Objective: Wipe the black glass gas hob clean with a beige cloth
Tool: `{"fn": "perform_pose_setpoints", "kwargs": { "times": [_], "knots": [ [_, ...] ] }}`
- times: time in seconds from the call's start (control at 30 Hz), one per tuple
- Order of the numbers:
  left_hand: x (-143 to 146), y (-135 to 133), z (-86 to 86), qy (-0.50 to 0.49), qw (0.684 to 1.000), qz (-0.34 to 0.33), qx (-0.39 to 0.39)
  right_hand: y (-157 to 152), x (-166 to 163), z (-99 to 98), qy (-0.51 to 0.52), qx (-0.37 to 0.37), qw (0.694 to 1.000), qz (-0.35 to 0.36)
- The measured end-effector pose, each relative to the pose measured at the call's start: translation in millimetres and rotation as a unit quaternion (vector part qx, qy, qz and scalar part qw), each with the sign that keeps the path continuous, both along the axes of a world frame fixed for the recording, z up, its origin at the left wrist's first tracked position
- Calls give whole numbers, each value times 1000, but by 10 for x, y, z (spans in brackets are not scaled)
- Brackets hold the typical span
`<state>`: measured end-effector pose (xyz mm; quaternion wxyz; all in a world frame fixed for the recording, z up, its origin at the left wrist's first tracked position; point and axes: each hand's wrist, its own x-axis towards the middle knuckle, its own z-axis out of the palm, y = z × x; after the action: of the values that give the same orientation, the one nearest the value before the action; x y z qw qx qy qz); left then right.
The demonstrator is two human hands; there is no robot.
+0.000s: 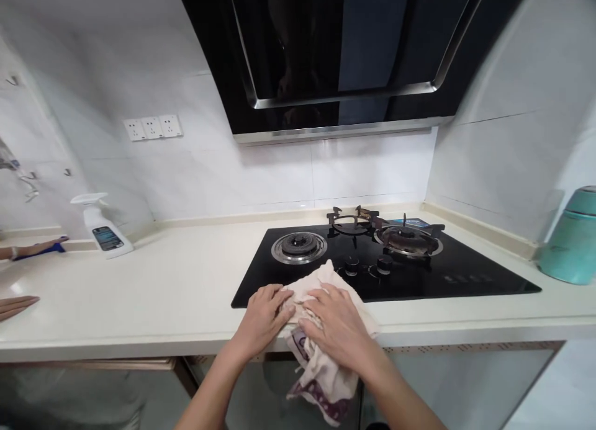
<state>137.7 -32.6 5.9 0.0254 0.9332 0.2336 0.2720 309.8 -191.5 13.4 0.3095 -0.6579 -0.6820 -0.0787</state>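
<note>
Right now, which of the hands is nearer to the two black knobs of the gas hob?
Right. The right hand lies on the cloth just in front of the knobs; the left hand rests on the cloth further to their left.

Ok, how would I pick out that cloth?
Find the black hob in the pale counter. At its front left corner a cream cloth lies under the left hand and right hand, hanging over the edge. Only it is soft, with purple print.
</note>
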Motion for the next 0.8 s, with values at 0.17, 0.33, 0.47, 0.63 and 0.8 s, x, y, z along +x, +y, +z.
{"fn": "perform_pose_setpoints", "kwargs": {
  "times": [0.17,0.33,0.47,0.63,0.8],
  "knots": [
    [-31,-43,-33,-22,991,130,-4,-408,483,-98,-6,21,996,-91],
    [17,-128,74,79,990,116,-9,-943,1344,-276,-26,32,968,-246],
    [63,-135,199,98,988,115,12,-1350,2060,-324,-9,6,925,-379],
    [160,-95,272,91,987,131,35,-1500,2518,-159,31,-75,859,-506],
    [194,-57,167,108,985,125,50,-1130,2039,122,28,-144,843,-518]
  ]
}}
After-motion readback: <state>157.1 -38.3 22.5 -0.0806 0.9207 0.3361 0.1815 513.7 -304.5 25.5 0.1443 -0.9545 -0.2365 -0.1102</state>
